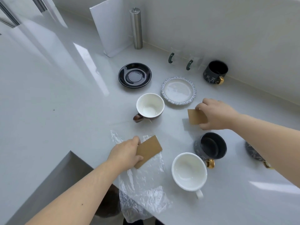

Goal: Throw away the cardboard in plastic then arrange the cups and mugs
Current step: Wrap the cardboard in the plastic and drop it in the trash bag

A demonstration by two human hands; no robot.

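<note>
left fingers (138, 141) pinch the near edge of a brown cardboard piece (150, 151), lower centre of the frame; thumb below, fingertips on top. left hand (125, 153) holds it tilted over a clear plastic sheet (142, 184) that drapes off the front edge of the tabletop (65, 103).

right fingers (198, 108) pinch a second cardboard piece (195, 116), right of centre; right hand (217, 113) covers its right part. whether this piece touches the tabletop cannot be told.

near the hands: white cup with brown handle (150, 105) between the two cards; large white cup (189, 171) at lower centre right, just beside a dark mug with gold handle (211, 146).

further out: patterned white saucer (178, 90), black saucer (134, 75), another dark mug (215, 71) by the wall, two glass mugs with green handles (180, 60), steel cylinder (136, 28), white board (110, 25) leaning at top centre. a dark saucer (252, 151) is partly hidden behind the right forearm.
</note>
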